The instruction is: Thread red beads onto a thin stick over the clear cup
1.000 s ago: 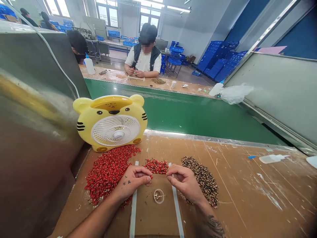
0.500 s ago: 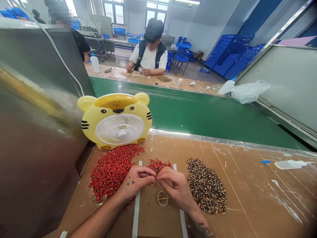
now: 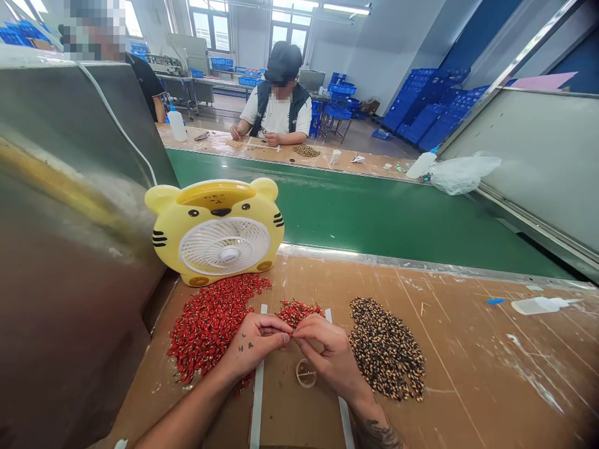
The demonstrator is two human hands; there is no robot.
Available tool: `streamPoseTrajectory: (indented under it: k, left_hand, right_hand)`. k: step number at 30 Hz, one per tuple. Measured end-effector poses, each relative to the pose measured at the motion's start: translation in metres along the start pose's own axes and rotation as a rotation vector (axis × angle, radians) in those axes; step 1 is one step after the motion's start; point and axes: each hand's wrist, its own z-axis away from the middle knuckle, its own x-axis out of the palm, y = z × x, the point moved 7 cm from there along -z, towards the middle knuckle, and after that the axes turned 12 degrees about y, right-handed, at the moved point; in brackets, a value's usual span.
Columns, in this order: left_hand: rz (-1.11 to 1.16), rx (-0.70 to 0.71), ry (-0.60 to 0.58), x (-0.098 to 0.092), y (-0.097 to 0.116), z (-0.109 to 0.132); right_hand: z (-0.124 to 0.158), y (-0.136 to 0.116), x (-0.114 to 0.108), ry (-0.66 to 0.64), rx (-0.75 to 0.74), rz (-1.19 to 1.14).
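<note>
My left hand [image 3: 258, 344] and my right hand [image 3: 327, 349] meet fingertip to fingertip over the cardboard worktop. Between their pinched thumbs and fingers is a small red piece [image 3: 291, 335], mostly covered by the fingertips. Just beyond the hands lies a small heap of red pieces with dark tips [image 3: 299, 310]. A bigger pile of red pieces [image 3: 206, 324] spreads left of my left hand. Black-and-cream pieces [image 3: 386, 349] form a pile to the right of my right hand. Below the fingers sits a small round clear dish [image 3: 306, 382] with a thin stick across it.
A yellow animal-faced fan [image 3: 219, 234] stands behind the large red pile. Past it runs a green conveyor belt [image 3: 374, 218]. Across the belt a co-worker [image 3: 281, 106] sits handling small parts. A squeeze bottle [image 3: 538, 305] lies at right; a metal cabinet [image 3: 79, 249] borders the left.
The view has shifted slightly, so the scene sits a little further left. Both hands keep the same pinch on the red piece, with hardly any movement.
</note>
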Motion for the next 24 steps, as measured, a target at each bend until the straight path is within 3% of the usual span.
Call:
streamPoseTrajectory:
  k: [13, 21, 24]
  left_hand:
    - [0.001, -0.018, -0.006, -0.001, -0.002, 0.000]
    - [-0.133, 0.166, 0.018, -0.006, 0.000, 0.000]
    - [-0.183, 0.175, 0.013, -0.005, -0.001, 0.002]
  right_hand:
    - [-0.003, -0.002, 0.002, -0.007, -0.013, -0.028]
    - [0.002, 0.012, -0.001, 0.070, 0.210, 0.018]
    - [0.003, 0.015, 0.000, 0.050, 0.238, 0.051]
